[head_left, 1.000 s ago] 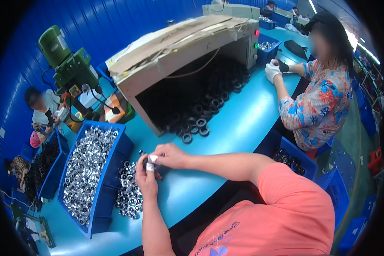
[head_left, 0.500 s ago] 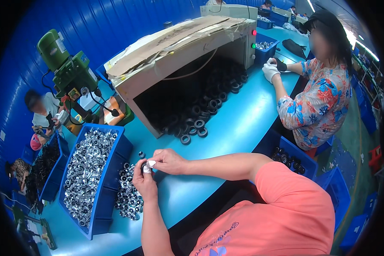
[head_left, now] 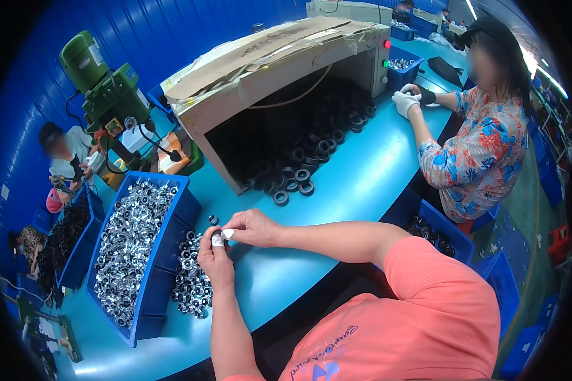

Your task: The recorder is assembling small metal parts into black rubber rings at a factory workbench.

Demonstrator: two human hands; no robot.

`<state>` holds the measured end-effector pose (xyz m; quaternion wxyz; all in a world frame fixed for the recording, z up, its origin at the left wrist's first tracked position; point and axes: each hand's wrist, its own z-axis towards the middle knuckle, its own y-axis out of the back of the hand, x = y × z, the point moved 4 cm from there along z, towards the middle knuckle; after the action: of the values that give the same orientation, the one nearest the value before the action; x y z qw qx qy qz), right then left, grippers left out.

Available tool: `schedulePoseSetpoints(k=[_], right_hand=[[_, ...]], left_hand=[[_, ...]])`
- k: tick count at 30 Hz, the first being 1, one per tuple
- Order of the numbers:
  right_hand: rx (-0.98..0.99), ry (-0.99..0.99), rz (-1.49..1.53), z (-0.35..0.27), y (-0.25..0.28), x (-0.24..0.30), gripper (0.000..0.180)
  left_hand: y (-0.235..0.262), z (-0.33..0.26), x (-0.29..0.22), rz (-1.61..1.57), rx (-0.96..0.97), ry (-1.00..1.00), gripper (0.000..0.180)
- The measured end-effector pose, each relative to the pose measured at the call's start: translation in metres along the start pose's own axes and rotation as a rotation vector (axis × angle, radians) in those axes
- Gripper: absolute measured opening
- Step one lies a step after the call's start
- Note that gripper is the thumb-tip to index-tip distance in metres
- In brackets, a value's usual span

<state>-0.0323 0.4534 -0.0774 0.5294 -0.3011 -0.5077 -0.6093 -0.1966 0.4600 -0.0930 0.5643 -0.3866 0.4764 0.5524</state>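
Over the blue tabletop my two hands meet, close to a blue bin heaped with small silver metal parts (head_left: 133, 241). My left hand (head_left: 217, 261) is closed on a small dark part, mostly hidden by the fingers. The fingers of my right hand (head_left: 255, 228) pinch at the same part from the right. White wraps cover fingertips on both hands. Just beyond them a single black-and-silver part (head_left: 213, 220) stands on the table. Left of my left wrist lies a loose pile of silver-and-black parts (head_left: 192, 282).
A box-shaped machine (head_left: 190, 120) topped with cardboard stands ahead, black rings (head_left: 302, 174) spilling from its opening. A green drill press (head_left: 108, 95) is at the left. On the right, a co-worker (head_left: 476, 140) in a floral top handles something with gloved hands.
My hands remain together at the dark part, with my right fingers slightly shifted and raised. The whole view has tilted a little. The co-worker's hands have moved slightly.
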Motion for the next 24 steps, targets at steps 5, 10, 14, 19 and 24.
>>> schedulePoseSetpoints(k=[5, 10, 14, 19, 24], right_hand=[[0.031, -0.215, 0.251, 0.005, 0.003, -0.02, 0.024], [0.045, -0.204, 0.299, 0.007, 0.006, -0.015, 0.027], [0.084, -0.197, 0.283, 0.004, 0.002, -0.001, 0.026], [0.055, -0.182, 0.189, 0.008, 0.004, -0.018, 0.023], [0.049, -0.292, 0.164, 0.007, 0.002, -0.018, 0.024]], left_hand=[[-0.016, -0.003, -0.016, -0.058, 0.122, 0.075, 0.037], [-0.021, -0.004, -0.014, -0.057, 0.183, 0.065, 0.055], [-0.012, -0.001, 0.001, -0.034, 0.174, 0.011, 0.057], [-0.021, -0.005, -0.008, 0.06, 0.158, -0.108, 0.055], [-0.016, -0.009, -0.013, 0.249, 0.144, -0.159, 0.051]])
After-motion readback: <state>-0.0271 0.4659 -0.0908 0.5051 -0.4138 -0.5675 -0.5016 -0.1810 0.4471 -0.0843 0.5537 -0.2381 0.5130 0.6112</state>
